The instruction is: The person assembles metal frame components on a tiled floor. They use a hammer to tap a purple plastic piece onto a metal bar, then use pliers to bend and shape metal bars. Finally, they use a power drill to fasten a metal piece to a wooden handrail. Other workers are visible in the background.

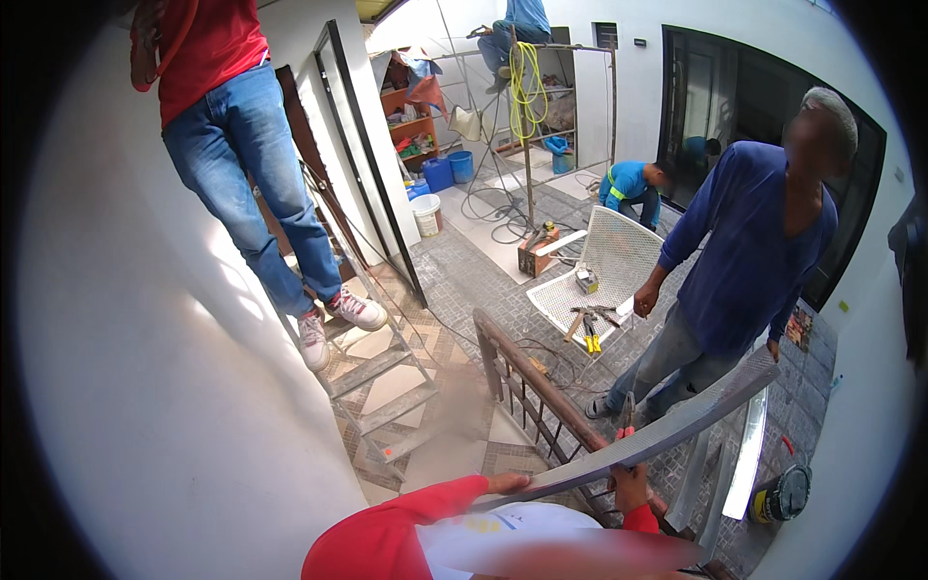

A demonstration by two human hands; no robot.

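A long grey metal strip (657,435), slightly bowed and with a mesh-like face, slants up from my body toward the right. Its near end is gripped by my left hand (507,483), fingers over the edge. My right hand (632,485) is closed at the strip's lower edge, further along; the strip hides part of its fingers. Just past the strip, in line with that hand, a red-handled plier-like tool (627,418) points away; what holds it is hidden. A co-worker in a blue shirt (744,232) has one hand at the strip's far end.
A brown railing (532,372) runs beyond my hands. A white mesh chair (619,256) carries yellow-handled cutters (591,333) and other tools. At left, someone in jeans stands on a ladder (387,396). More metal strips (749,454) lean beside a dark bucket (781,495).
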